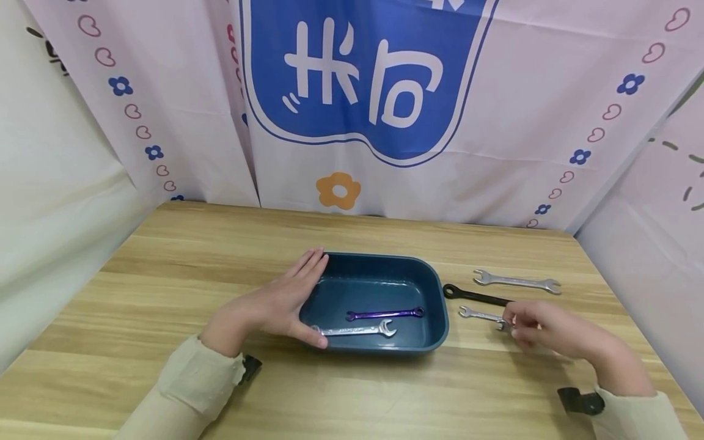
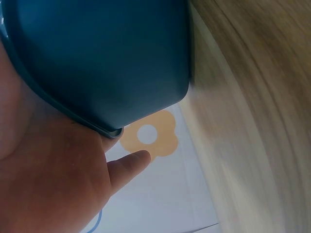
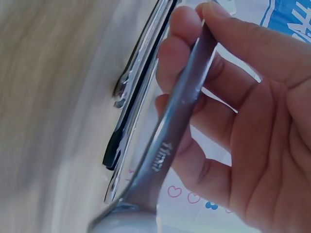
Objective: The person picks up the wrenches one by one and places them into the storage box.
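Observation:
A dark teal plastic bin (image 1: 379, 352) sits on the table. Inside it lie a purple wrench (image 1: 385, 314) and a silver open-end wrench (image 1: 357, 330). My left hand (image 1: 283, 302) rests across the bin's left end, fingers straight toward the back rim and thumb over the front rim. In the right wrist view, my right hand (image 3: 243, 116) pinches a silver wrench (image 3: 167, 136) between thumb and fingertips. From the head view, my right hand (image 1: 550, 330) hides most of this wrench, close over the table beside a small silver wrench (image 1: 480, 315).
Right of the bin, a black wrench (image 1: 478, 296) lies near its wall, partly behind the right hand. Farther back is a silver double open-end wrench (image 1: 517, 282). A printed cloth (image 1: 297, 177) hangs along the back edge of the wooden table (image 1: 181, 256).

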A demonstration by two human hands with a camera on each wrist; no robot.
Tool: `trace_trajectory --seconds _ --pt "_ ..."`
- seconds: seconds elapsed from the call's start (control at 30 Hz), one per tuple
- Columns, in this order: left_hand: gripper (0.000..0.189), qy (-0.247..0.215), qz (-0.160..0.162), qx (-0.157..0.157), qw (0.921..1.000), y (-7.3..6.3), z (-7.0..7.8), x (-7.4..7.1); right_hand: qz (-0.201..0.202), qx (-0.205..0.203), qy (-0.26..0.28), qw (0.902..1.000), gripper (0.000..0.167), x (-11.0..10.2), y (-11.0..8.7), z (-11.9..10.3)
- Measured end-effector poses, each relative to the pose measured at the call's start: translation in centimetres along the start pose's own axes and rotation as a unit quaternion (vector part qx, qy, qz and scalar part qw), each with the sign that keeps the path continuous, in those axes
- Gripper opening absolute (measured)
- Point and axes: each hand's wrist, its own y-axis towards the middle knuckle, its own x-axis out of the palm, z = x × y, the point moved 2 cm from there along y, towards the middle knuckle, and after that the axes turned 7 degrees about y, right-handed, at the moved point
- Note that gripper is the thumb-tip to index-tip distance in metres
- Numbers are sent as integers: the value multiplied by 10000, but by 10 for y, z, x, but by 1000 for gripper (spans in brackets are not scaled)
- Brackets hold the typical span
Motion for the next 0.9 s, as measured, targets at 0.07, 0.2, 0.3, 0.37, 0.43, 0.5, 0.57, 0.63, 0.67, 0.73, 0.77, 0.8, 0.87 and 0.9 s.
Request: trace_trajectory --seconds 0.07,0.2,0.3,0.37,0.43,0.5,0.57,0.63,0.67,0.73,0.77,0.8,0.87,0.9 --pt "142 -21 0 -1 10000 0 0 0 50 0 -36 10000 10 -1 2 -3" --pt "142 -7 11 20 10000 0 0 0 113 -64 -176 9998 12 -3 7 -10" --pt "142 8 17 25 10000 1 0 0 181 -112 -288 9994 13 -4 11 -16" --pt "142 15 17 24 10000 1 0 0 210 -111 -305 9993 13 -5 15 -20" --pt "142 10 11 17 10000 1 0 0 225 -132 -335 9991 13 -6 18 -23" --pt "142 5 14 15 10000 1 -1 0 208 -145 -337 9991 12 -7 22 -27" --pt "142 -4 16 12 10000 0 -1 0 191 -154 -365 9990 11 -7 26 -32" --pt "141 -5 27 11 10000 0 -1 0 167 -121 -367 9991 9 -8 30 -36" --pt "141 -3 32 10 10000 0 -1 0 154 -85 -342 9993 9 -8 32 -39" --pt "141 0 30 -4 10000 0 -1 0 171 -82 -370 9991 8 -9 35 -43" --pt "141 4 28 -7 10000 -1 -1 0 179 -91 -383 9991 9 -9 36 -45" --pt "142 14 24 -14 10000 -1 -2 0 185 -101 -385 9990 10 -9 38 -47" --pt "142 17 15 -9 10000 -1 -1 0 222 -155 -469 9985 13 -8 41 -51" --pt "142 18 13 -9 10000 -1 -1 0 228 -173 -512 9983 14 -8 43 -53"
